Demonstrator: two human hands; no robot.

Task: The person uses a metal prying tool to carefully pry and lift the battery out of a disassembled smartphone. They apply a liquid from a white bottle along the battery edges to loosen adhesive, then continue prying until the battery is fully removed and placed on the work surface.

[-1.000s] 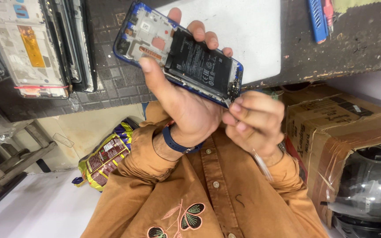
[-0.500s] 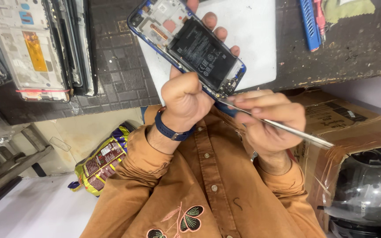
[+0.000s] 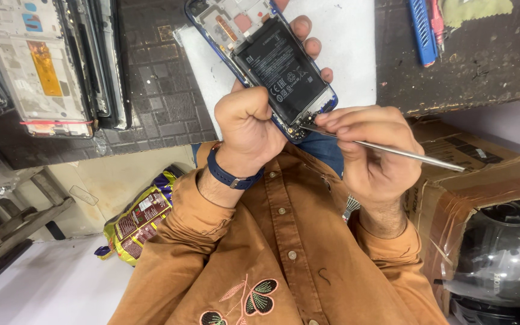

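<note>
Left hand (image 3: 248,129) clamps opened smartphone (image 3: 266,60) by edges, above white mat (image 3: 350,48). Right hand (image 3: 365,150) pinches metal spudger (image 3: 392,150), tip at phone's 6 o'clock end. Judged light, rigid, fragile; hold frame, avoid battery (image 3: 284,69).

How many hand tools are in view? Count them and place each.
3. A thin metal pry tool in the right hand; a blue-handled tool and a red-handled one side by side, top right. Others may be hidden.
</note>
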